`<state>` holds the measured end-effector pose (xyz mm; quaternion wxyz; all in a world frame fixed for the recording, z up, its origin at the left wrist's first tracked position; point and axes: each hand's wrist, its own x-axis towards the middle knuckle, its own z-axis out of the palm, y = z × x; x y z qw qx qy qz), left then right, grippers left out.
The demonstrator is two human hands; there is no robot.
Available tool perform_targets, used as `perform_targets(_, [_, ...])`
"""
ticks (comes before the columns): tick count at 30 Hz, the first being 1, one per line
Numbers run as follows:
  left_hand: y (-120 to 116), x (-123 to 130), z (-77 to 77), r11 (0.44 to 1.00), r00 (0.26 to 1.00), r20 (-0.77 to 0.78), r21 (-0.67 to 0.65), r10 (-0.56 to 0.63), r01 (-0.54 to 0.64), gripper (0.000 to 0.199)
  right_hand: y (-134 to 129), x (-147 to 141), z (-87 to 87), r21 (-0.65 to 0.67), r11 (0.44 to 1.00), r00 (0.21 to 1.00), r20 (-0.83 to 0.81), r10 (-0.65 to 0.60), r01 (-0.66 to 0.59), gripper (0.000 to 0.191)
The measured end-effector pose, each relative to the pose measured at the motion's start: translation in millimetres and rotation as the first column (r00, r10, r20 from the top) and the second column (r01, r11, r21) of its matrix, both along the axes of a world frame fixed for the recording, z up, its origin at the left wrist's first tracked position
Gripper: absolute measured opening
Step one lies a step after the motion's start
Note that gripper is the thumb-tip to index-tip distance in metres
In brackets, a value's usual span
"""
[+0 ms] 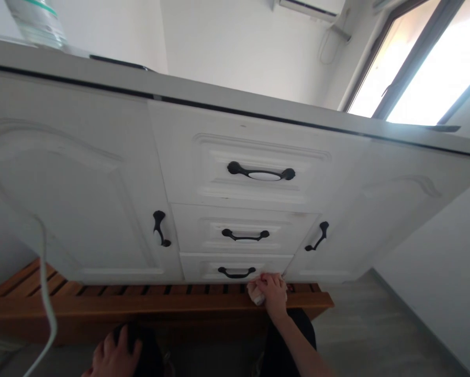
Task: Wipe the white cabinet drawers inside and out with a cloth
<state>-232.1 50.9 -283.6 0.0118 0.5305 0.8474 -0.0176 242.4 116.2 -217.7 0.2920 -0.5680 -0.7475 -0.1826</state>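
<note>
My right hand (275,293) is closed on a crumpled pale cloth (255,293), at the lower right corner of the bottom drawer (203,268), just above the slatted wooden bench (160,303). My left hand (115,353) rests on my left knee at the bottom of the view, its fingers apart and nothing in them. The white cabinet (238,125) has three closed drawers with black handles in the middle and a closed door on each side.
A white cable (44,283) hangs down at the left, in front of the cabinet and bench. On the cabinet top stand a clear container (42,23) and a thin dark flat object (119,63). My knees are close to the bench's front edge.
</note>
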Motion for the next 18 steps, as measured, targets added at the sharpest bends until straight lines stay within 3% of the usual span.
perform_targets(2, [-1,1,0.2,1.0,1.0,-0.009,-0.016,0.011,-0.011,0.07,-2,-1,5.5,-0.005,1.0,0.998,-0.06,0.022,-0.023,0.029])
perform_targets(5, [-1,2,0.1,0.999,1.0,-0.005,-0.035,0.03,-0.03,0.069,-1,7,28.6,0.041,0.999,0.973,-0.226,0.045,-0.037,0.037])
perform_targets(8, [1,3,1.8,0.999,0.999,0.0,-0.027,0.042,-0.042,0.068,6,20,57.3,0.15,0.987,0.93,-0.368,-0.003,0.062,0.032])
perform_targets(10, [2,4,4.0,0.999,0.999,-0.002,-0.008,0.038,-0.038,0.068,11,25,65.3,0.186,0.976,0.922,-0.387,-0.036,0.116,0.028])
perform_targets(13, [3,8,6.6,1.0,1.0,0.004,0.005,0.024,-0.024,0.067,11,25,46.8,0.149,0.983,0.939,-0.339,-0.055,0.111,0.025])
perform_targets(16, [2,11,5.1,1.0,1.0,-0.004,0.014,0.013,-0.013,0.066,1,24,1.9,-0.069,0.991,0.947,-0.293,-0.131,0.116,0.033])
perform_targets(18, [3,12,2.1,1.0,0.999,-0.032,0.024,0.019,-0.018,0.066,-7,24,-27.2,-0.22,0.962,0.937,-0.272,-0.221,0.163,0.04])
